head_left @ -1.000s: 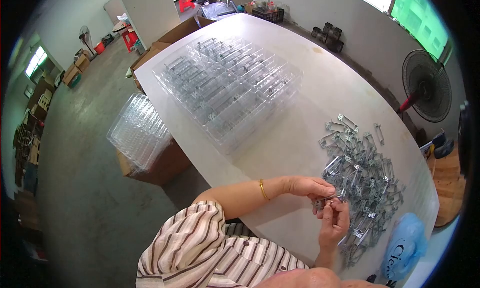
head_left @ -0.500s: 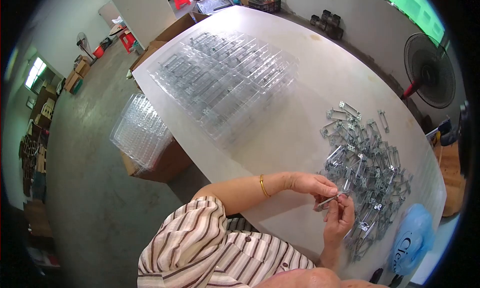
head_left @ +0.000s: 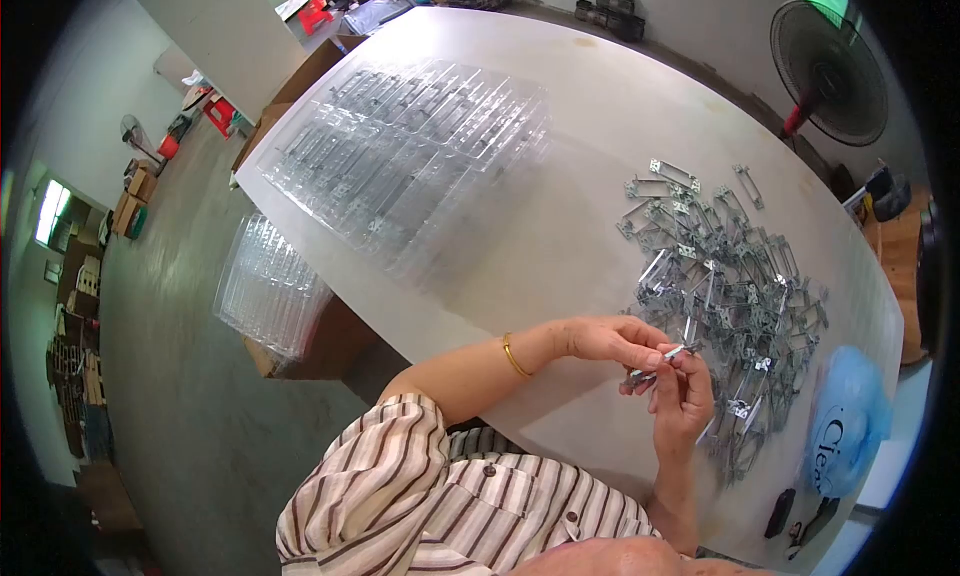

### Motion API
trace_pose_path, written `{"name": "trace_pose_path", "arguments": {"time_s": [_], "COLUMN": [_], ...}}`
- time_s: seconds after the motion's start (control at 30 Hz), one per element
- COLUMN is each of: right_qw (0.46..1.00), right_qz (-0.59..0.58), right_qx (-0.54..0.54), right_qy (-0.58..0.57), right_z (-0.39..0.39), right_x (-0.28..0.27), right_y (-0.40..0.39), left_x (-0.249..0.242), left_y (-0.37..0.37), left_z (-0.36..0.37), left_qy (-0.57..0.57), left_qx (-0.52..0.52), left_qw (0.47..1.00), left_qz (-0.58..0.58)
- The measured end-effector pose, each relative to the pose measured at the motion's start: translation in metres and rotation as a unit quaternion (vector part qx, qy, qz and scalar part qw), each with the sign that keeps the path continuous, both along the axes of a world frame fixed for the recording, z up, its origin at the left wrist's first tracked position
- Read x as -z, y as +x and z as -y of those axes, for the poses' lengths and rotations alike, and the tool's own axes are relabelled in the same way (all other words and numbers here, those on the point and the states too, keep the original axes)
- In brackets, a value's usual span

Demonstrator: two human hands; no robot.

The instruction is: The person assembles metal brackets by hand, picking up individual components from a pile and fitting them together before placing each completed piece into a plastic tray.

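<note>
A small silver metal bracket (head_left: 676,353) is pinched between the fingertips of both my hands, just in front of the near-left side of a heap. My left hand (head_left: 612,340), with a gold bangle on its wrist, reaches across from the left and is closed on the bracket. From below, my right hand (head_left: 684,404) grips the same piece with thumb and fingers. Fingers cover much of the bracket. Beside my hands spreads the heap of loose metal brackets (head_left: 735,286). Farther off, a clear plastic tray (head_left: 415,238) lies on the white table (head_left: 585,226), with rows of brackets in it.
A blue plastic bag (head_left: 850,411) and a small black object (head_left: 780,513) lie at the table's right edge. Stacked clear trays (head_left: 268,286) rest on a cardboard box (head_left: 335,341) left of the table. A black fan (head_left: 828,74) stands beyond the right side.
The camera view has shifted a little. Both hands still hold the bracket, which has been turned slightly between the fingers.
</note>
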State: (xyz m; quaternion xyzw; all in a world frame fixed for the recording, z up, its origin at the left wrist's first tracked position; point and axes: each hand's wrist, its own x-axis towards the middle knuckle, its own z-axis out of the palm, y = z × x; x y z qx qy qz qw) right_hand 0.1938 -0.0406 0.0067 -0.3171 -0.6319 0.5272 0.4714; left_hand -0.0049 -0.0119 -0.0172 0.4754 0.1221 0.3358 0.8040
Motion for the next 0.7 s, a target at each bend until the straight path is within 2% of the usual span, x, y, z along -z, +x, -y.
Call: {"name": "trace_pose_path", "arguments": {"time_s": [0.1, 0.17, 0.2, 0.23, 0.3, 0.37, 0.43, 0.5, 0.57, 0.7], "right_qw": [0.998, 0.997, 0.996, 0.995, 0.998, 0.997, 0.997, 0.995, 0.998, 0.994], "right_qz": [0.061, 0.052, 0.038, 0.048, -0.007, 0.0, 0.006, 0.024, 0.02, 0.039], "right_qx": [0.02, 0.048, 0.063, 0.082, 0.066, 0.076, 0.053, 0.082, 0.048, 0.088], "right_qy": [0.019, 0.031, 0.048, 0.037, 0.011, -0.015, -0.048, -0.045, -0.042, -0.053], "right_z": [0.0, -0.001, -0.002, -0.002, -0.005, -0.002, 0.0, 0.001, 0.0, 0.0], "right_x": [0.0, 0.0, -0.002, -0.004, -0.005, -0.005, -0.002, -0.008, -0.004, -0.014], "right_y": [0.005, 0.004, 0.003, 0.004, 0.005, 0.009, 0.01, 0.008, 0.01, 0.009], "left_x": [0.009, 0.013, 0.007, 0.003, -0.001, 0.0, 0.0, 0.0, 0.004, -0.001], "left_y": [-0.004, -0.003, -0.004, -0.005, -0.008, -0.012, -0.015, -0.014, -0.009, -0.008], "left_z": [-0.002, -0.003, -0.002, -0.001, -0.002, -0.003, -0.006, -0.006, -0.005, -0.006], "left_qy": [0.006, -0.001, -0.007, -0.017, -0.047, -0.074, -0.058, -0.065, -0.053, -0.057], "left_qx": [-0.005, 0.005, -0.028, -0.059, -0.048, -0.044, -0.058, -0.048, -0.082, -0.062], "left_qw": [1.0, 1.0, 1.0, 0.998, 0.997, 0.996, 0.997, 0.997, 0.995, 0.995], "left_qz": [-0.002, -0.003, 0.005, 0.012, 0.023, 0.026, 0.003, -0.017, -0.035, -0.053]}}
